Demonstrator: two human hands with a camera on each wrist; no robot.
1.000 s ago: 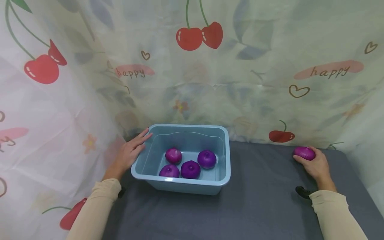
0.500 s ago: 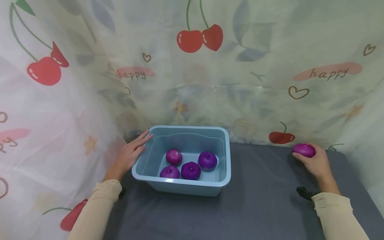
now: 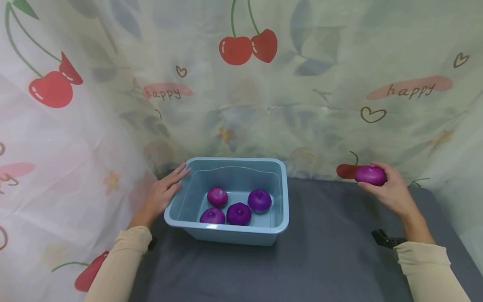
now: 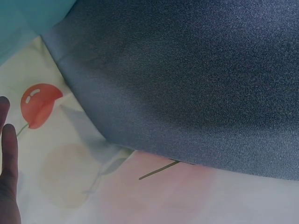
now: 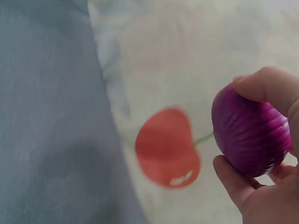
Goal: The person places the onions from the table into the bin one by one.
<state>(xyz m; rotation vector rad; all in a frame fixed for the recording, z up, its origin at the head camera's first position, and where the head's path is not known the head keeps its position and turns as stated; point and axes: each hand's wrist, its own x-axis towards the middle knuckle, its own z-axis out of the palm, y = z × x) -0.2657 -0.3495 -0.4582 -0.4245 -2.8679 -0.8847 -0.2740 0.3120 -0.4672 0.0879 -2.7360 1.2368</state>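
Observation:
My right hand (image 3: 394,191) grips a purple onion (image 3: 371,175) between thumb and fingers, raised over the far right of the table. In the right wrist view the onion (image 5: 250,133) shows ribbed, glossy skin, with fingertips on both sides of it. My left hand (image 3: 160,197) rests with its fingers straight on the left rim of a light blue plastic bin (image 3: 234,237). Several purple onions lie on the bin's floor, among them a dark one (image 3: 239,214) near the middle and another (image 3: 259,201) at the right.
A dark grey cloth (image 3: 320,251) covers the table. Behind it and along the sides hangs a pale curtain (image 3: 264,134) printed with cherries and leaves. A black strap (image 3: 386,240) sits at my right wrist.
My right hand has lifted the onion off the table and moved it up and a little to the left. The left hand and the bin stay in place.

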